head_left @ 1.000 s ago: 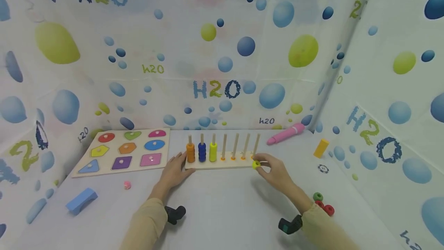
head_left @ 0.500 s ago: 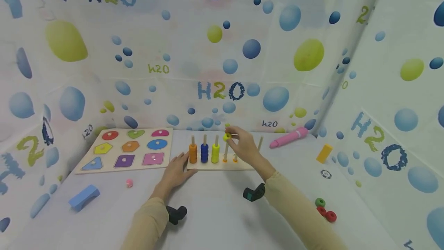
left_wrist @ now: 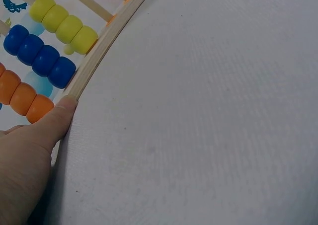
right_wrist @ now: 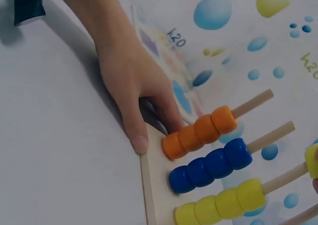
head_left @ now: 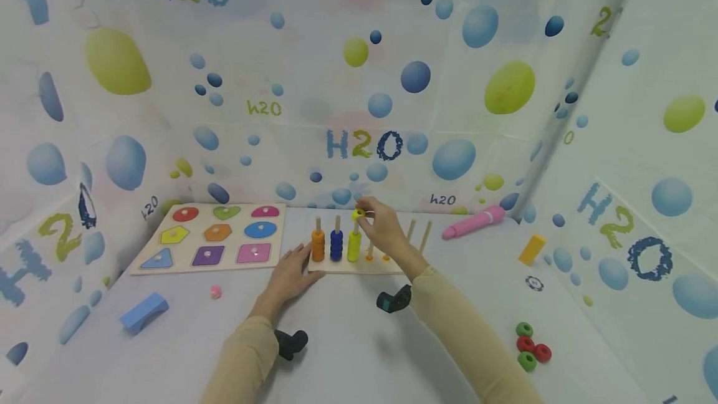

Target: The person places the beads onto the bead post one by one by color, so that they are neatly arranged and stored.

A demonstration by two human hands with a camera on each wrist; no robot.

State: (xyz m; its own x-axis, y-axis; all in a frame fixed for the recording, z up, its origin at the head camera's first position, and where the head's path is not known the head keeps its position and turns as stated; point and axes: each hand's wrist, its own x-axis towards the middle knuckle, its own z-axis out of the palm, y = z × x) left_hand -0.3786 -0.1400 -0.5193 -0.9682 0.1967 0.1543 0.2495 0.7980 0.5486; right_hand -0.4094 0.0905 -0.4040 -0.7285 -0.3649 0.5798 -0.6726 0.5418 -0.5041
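A wooden bead stacker [head_left: 364, 270] with upright pegs stands on the table. Its left pegs bear stacks of orange beads [head_left: 318, 246], blue beads [head_left: 336, 246] and yellow beads [head_left: 354, 247]; the pegs further right have none. My right hand [head_left: 387, 229] pinches another yellow bead [head_left: 358, 214] at the top of the yellow stack's peg. In the right wrist view this yellow bead [right_wrist: 312, 160] is at the right edge, with the peg tip inside or behind it. My left hand [head_left: 288, 276] holds the stacker's left end, thumb on the front edge and fingers on the far side.
Left of the stacker lies a shape puzzle board [head_left: 235, 267]. Nearer are a blue block [head_left: 144, 313] and a small pink piece [head_left: 215, 292]. At the right are a pink marker [head_left: 473, 223], an orange block [head_left: 532, 249], a round chip [head_left: 535, 283] and several loose beads [head_left: 525, 344].
My right hand has carried the yellow bead from the stacker's right end up and left to the yellow stack's peg. The left hand has stayed at the left end.
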